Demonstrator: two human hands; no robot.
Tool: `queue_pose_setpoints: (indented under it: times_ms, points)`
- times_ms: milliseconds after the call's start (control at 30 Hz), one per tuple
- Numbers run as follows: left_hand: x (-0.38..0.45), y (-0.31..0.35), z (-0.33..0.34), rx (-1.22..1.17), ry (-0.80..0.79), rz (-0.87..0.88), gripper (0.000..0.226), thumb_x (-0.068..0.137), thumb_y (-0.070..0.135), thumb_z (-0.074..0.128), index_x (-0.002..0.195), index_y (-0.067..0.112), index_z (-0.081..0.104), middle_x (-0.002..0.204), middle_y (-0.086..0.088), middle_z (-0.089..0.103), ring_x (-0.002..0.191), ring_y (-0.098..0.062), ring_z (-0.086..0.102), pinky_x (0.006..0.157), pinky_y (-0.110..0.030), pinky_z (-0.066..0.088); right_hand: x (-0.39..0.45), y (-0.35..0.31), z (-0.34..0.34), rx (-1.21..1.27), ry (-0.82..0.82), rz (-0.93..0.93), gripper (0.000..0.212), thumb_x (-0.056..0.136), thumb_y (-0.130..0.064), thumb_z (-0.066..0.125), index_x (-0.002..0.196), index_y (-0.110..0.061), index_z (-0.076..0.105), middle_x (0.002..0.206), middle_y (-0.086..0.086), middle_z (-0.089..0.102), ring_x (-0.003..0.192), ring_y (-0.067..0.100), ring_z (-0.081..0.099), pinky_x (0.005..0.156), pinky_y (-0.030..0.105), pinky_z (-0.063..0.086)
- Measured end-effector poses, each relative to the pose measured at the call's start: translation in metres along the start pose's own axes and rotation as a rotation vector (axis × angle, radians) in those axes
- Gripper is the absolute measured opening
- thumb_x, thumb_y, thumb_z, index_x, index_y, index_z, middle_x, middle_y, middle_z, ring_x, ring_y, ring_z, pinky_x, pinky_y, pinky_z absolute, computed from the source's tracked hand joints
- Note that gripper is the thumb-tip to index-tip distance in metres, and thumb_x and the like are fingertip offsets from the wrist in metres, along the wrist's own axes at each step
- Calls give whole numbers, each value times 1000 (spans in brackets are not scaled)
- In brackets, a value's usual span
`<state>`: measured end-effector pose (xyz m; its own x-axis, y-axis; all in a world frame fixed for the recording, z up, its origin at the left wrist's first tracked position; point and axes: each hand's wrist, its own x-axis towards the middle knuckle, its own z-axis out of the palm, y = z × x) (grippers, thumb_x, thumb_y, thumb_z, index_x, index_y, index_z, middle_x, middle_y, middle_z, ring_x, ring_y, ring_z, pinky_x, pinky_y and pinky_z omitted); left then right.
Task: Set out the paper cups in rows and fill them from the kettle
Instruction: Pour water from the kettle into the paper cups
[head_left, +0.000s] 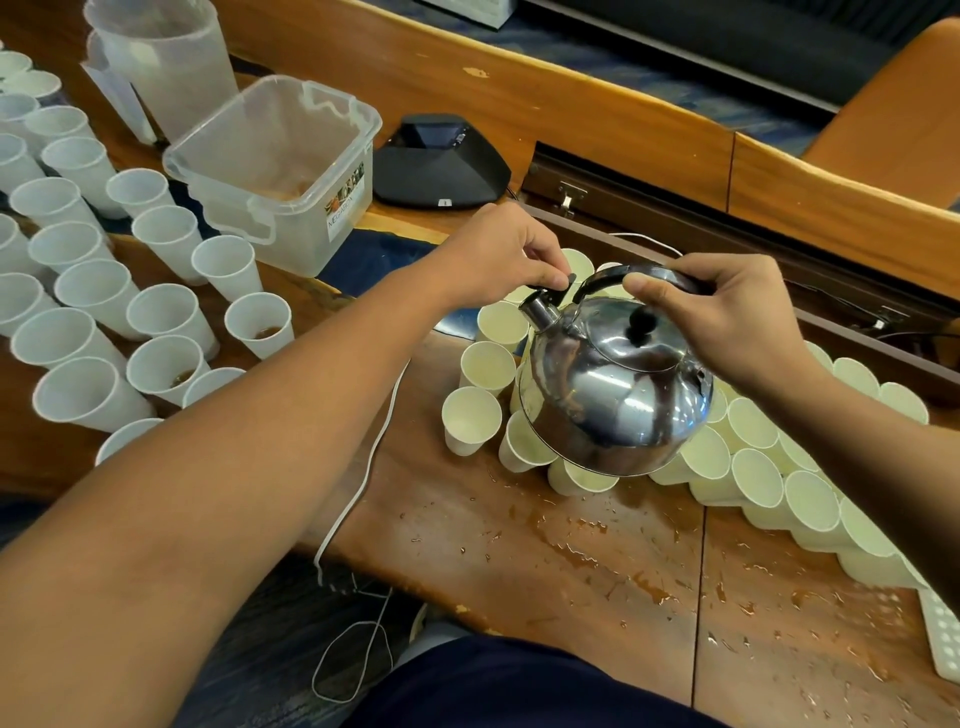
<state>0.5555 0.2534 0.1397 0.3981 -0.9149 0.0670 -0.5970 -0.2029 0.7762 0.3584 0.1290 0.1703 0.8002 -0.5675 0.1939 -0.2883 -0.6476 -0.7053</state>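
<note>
Wooden worktop (519, 561), wet with spills near the front edge. Paper cups (753, 478) already set out in tight rows at right, so layout looks largely done; visible ones look empty, so filling seems barely begun. Steel kettle (613, 384) held above those rows, tilted spout-left. Right hand (727, 312) has its grip curled round the kettle handle; left hand (498, 254) pinches the spout cap lever (558, 283). Plastic cups at left (98, 291), two holding brownish liquid.

Your kettle (618, 395) is hiding several paper cups (480, 366) beneath it; the frame's left edge is cutting off plastic cups (78, 332), the right edge a white keypad (943, 636).
</note>
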Motion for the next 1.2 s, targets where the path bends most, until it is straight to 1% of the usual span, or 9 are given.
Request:
queue_pose_setpoints:
  times_ms: [300,433,567,667,800,900,967,1100,1200]
  points:
    - [-9,10,-6,56,30,63,11,87,28,75,96,27,79,91,17,73,92,0,64,87,-25,53,-15,-12,-7,23,20,-5,28,86,-42,72,80,-14,74,67,4,67,61,16,58,55,32,43]
    - [-15,18,-7,34,49,98,9,86,28,76,94,29,79,81,28,67,87,5,64,84,-20,53,-25,-17,-12,48,55,8,25,84,-41,74,82,-16,76,69,8,68,63,22,59,56,34,45]
    - [-23,22,-3,24,46,111,11,86,27,75,96,26,80,82,28,66,91,5,63,80,-10,49,-36,-22,-15,52,59,19,21,83,-40,75,77,-20,73,66,2,66,59,12,56,53,25,42]
    - [-32,22,1,14,48,114,9,86,26,75,95,26,80,82,27,65,88,15,58,75,0,40,-45,-24,-15,45,58,33,21,83,-42,74,77,-21,73,67,1,67,63,14,60,56,31,46]
    - [-47,16,9,-37,51,76,11,85,28,76,95,31,78,86,27,66,91,15,57,89,-16,43,-56,-26,-13,38,40,33,19,82,-41,74,80,-23,74,71,-2,70,68,16,63,60,35,49]
    - [-56,12,12,-80,23,39,17,84,27,77,101,30,78,89,27,67,92,17,57,78,-3,41,-64,-29,-9,50,48,26,6,82,-37,76,83,-34,71,74,-14,70,71,5,64,62,25,50]
    - [-61,11,13,-79,16,21,18,83,25,78,101,30,78,91,23,68,90,20,54,72,3,37,-68,-29,-5,53,61,27,10,81,-35,77,90,-35,71,86,-15,71,79,3,67,69,24,55]
    - [-69,7,12,-84,-4,-13,17,83,28,78,95,41,75,91,24,69,96,12,56,73,1,38,-77,-31,4,68,83,65,18,80,-36,78,95,-33,70,97,-16,71,83,3,69,73,29,59]
    - [-74,4,12,-102,-4,-23,16,82,28,79,95,37,77,92,24,71,97,9,58,77,-4,39,-81,-34,11,69,96,103,20,79,-37,78,95,-28,72,94,-18,69,81,3,69,70,30,58]
